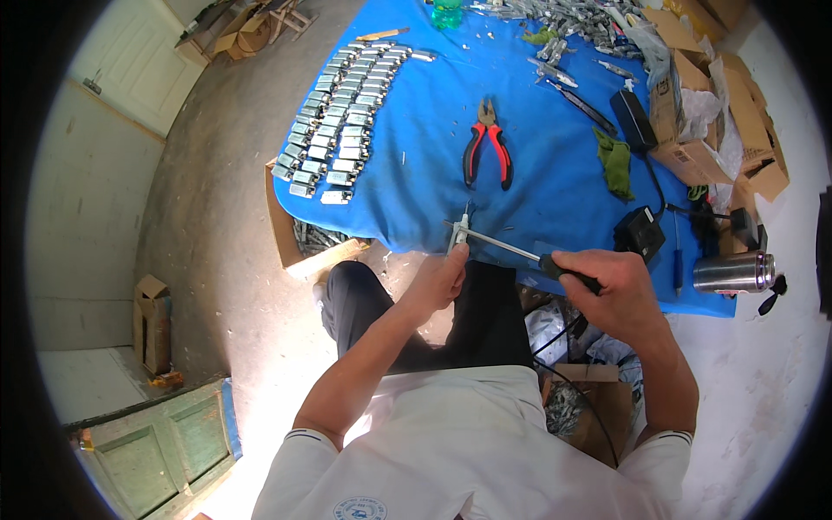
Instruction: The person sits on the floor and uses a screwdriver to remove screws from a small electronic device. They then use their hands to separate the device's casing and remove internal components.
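Observation:
Near the front edge of the blue-covered table, my left hand (441, 279) is closed on a small, narrow white-and-metal part (462, 227) that points away from me. My right hand (611, 286) grips the dark handle of a screwdriver (510, 247). Its shaft runs leftward and its end meets or crosses the small part; exactly how they touch is too small to tell. Just beyond lie pliers (488, 143) with red-and-black handles, jaws pointing away. To the left, rows of small metal pieces (340, 121) are laid out on the blue cloth (425, 95).
A heap of metal parts (572, 26) lies at the far right, beside open cardboard boxes (693, 156). Black power adapters (640, 232), a green rag (614, 163) and a steel flask (734, 272) stand at the right. A carton of parts (322, 256) sits below the table's left corner.

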The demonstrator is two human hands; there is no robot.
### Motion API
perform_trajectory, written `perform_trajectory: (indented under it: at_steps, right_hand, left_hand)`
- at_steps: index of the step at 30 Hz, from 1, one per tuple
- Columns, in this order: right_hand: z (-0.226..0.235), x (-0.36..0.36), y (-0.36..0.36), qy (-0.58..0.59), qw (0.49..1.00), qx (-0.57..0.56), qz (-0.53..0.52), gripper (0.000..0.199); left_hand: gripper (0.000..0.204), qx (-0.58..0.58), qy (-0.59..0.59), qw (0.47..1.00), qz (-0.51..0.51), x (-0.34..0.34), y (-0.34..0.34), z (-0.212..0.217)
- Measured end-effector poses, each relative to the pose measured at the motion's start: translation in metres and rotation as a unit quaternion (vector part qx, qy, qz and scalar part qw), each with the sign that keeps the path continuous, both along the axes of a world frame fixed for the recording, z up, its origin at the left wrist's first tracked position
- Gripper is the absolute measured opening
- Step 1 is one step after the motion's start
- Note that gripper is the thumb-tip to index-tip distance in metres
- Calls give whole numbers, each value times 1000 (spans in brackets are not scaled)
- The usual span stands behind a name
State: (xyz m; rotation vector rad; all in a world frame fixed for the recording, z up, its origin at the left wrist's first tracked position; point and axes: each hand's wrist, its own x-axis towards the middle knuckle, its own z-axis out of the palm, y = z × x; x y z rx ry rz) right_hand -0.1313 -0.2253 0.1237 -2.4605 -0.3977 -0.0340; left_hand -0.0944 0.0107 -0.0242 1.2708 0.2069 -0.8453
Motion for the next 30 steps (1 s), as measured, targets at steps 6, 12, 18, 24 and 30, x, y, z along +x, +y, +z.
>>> perform_trajectory:
  at_steps: [6, 12, 18, 24, 30]
  right_hand:
    - [43, 15, 24, -103, 957, -241, 123, 28]
    - [23, 30, 2, 117, 992, -45, -11, 25]
    - [49, 42, 6, 50, 987, -152, 30, 19]
    - [72, 60, 42, -194, 927, -246, 205, 15]
    - [86, 78, 94, -301, 882, -216, 293, 10]
  left_hand:
    - [55, -1, 15, 1000, -7, 3, 3, -3]
    - [54, 3, -5, 999, -42, 9, 8, -7]
    - [52, 14, -57, 998, -9, 2, -8, -8]
    - [51, 1, -36, 999, -37, 8, -6, 1]
    - [57, 24, -32, 997, -65, 11, -3, 3]
